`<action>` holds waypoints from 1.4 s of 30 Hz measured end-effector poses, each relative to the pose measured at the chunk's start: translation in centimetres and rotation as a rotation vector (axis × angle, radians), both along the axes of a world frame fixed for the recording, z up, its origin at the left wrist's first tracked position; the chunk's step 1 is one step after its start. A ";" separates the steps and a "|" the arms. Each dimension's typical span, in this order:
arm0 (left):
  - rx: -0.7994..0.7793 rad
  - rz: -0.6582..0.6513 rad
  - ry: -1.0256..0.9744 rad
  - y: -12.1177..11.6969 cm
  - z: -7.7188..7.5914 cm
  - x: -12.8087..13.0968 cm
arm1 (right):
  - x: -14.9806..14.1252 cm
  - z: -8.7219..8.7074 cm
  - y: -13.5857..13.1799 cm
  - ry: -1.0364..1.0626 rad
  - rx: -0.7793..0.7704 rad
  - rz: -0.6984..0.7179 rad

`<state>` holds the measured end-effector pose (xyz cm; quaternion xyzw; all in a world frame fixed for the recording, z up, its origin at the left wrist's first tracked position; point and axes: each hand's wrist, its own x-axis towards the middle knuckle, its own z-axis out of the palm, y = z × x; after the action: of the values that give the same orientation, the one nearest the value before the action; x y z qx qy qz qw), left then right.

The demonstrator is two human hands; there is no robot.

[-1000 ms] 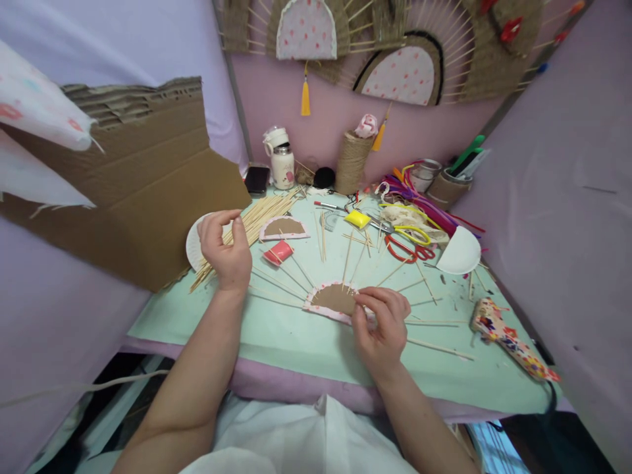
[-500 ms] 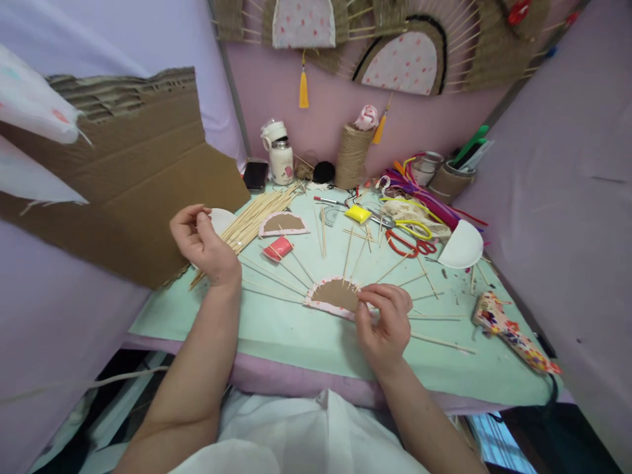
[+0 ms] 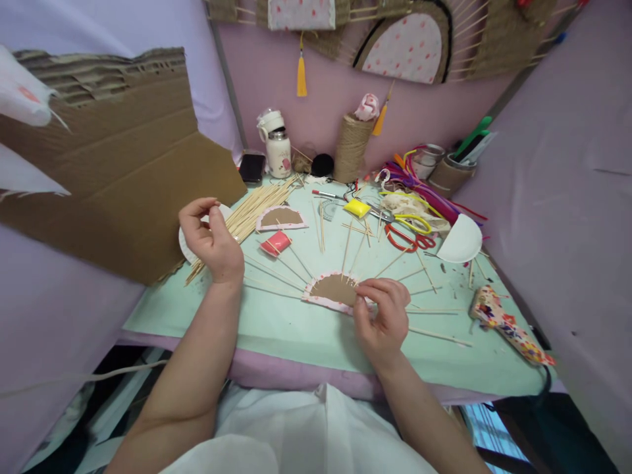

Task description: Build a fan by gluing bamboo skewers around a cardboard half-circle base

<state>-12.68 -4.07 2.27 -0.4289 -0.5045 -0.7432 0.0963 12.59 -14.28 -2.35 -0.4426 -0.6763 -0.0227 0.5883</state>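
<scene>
A brown cardboard half-circle [image 3: 332,288] with a pink-dotted cloth border lies on the green tabletop, thin wooden sticks fanning out from it. Over its right end is my right hand [image 3: 382,319], thumb and fingertips pinched together at the cardboard; whatever is between them is too small to make out. My left hand [image 3: 211,240] is raised near the bundle of wooden sticks [image 3: 261,207], its fingers curled and its thumb close to them. Anything it holds cannot be seen. Behind the left hand a white paper piece [image 3: 185,247] is partly hidden.
A second bordered half-circle [image 3: 281,218], a pink packet [image 3: 275,243], a yellow packet [image 3: 357,209] and red-handled scissors [image 3: 407,238] lie farther back. A flower-patterned glue gun [image 3: 511,326] rests at right, near a white half-circle [image 3: 460,238]. Large cardboard [image 3: 123,184] leans at left.
The camera view has shifted slightly. My left hand has moved a little to the right; my right hand stays pinched at the cardboard half-circle.
</scene>
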 end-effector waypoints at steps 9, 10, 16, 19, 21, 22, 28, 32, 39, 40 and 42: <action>-0.007 -0.010 0.022 -0.2 0.4 0.2 | -0.1 0.1 0.1 -0.004 0.002 0.000; 0.013 -0.019 0.018 -0.2 0.4 0.1 | -0.2 0.1 0.1 -0.006 0.002 0.001; 0.017 -0.027 0.028 -0.4 0.4 0.0 | -0.1 0.0 0.2 -0.004 -0.006 -0.001; -0.013 -0.003 0.022 -0.5 0.5 0.2 | -0.1 0.0 0.2 -0.008 -0.005 -0.003; -0.038 0.009 0.022 -0.6 0.5 0.4 | -0.1 0.1 0.2 -0.010 -0.006 -0.006; -0.050 0.009 0.023 -0.6 0.5 0.4 | -0.1 0.1 0.2 -0.009 -0.008 -0.008; -0.067 -0.019 0.051 -0.6 0.3 0.6 | -0.1 0.0 0.1 0.011 -0.018 -0.005; -0.100 0.012 0.084 -0.6 0.2 0.6 | -0.1 0.2 0.0 0.013 -0.020 0.004; -0.074 -0.082 0.310 -1.1 0.2 1.0 | 0.0 0.3 0.0 0.016 -0.037 0.006; -0.080 -0.098 0.361 -1.2 0.1 1.1 | 0.0 0.2 0.0 0.014 -0.036 0.008; -0.080 -0.133 0.444 -1.4 0.0 1.3 | 0.0 0.1 0.0 0.009 -0.036 0.012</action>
<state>-11.38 -5.47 2.31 -0.6176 -0.4706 -0.6147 0.1384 12.60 -14.30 -2.22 -0.4491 -0.6767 -0.0049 0.5835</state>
